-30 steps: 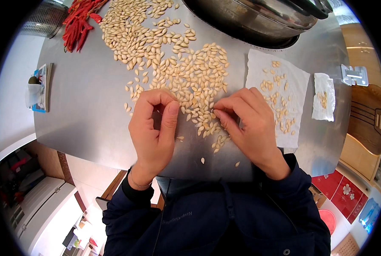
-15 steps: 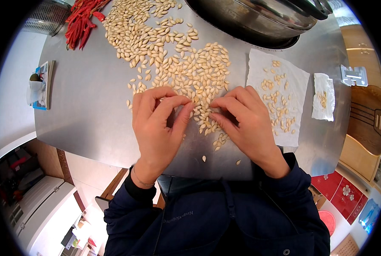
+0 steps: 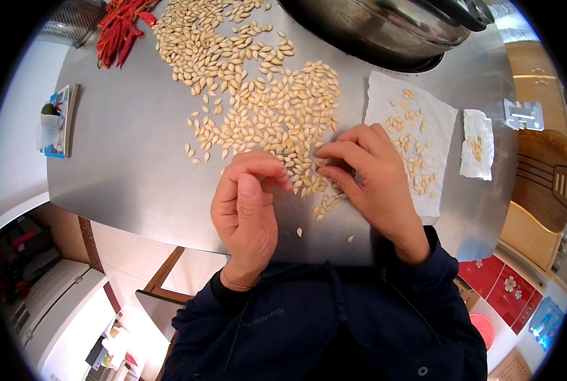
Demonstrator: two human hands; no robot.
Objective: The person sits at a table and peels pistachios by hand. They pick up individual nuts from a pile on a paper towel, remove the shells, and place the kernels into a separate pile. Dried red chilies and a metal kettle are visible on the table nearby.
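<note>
A wide spread of pale pumpkin seeds (image 3: 277, 108) lies on the steel table. My left hand (image 3: 246, 206) is turned partly on its side at the near edge of the seeds. Its fingers curl in with the thumb folded against them, and whatever they hold is hidden. My right hand (image 3: 380, 181) hovers over the right edge of the seeds, its index finger and thumb a little apart with no seed visible between them. Beneath its thumb is a small cluster of seeds (image 3: 327, 204). Two loose seeds lie nearer me, one of them a single pale seed (image 3: 299, 232).
On the right, a white paper sheet (image 3: 441, 136) bears scattered seeds, beside a smaller folded paper (image 3: 471, 168) with several more. A metal pan (image 3: 385, 32) stands at the back right. Red dried chilies (image 3: 118, 35) and a wire mesh basket (image 3: 74, 22) are at the far left.
My left hand has drawn back toward me and slightly right, rolling so its thumb faces up. My right hand has barely moved. The whole view has shifted slightly.
</note>
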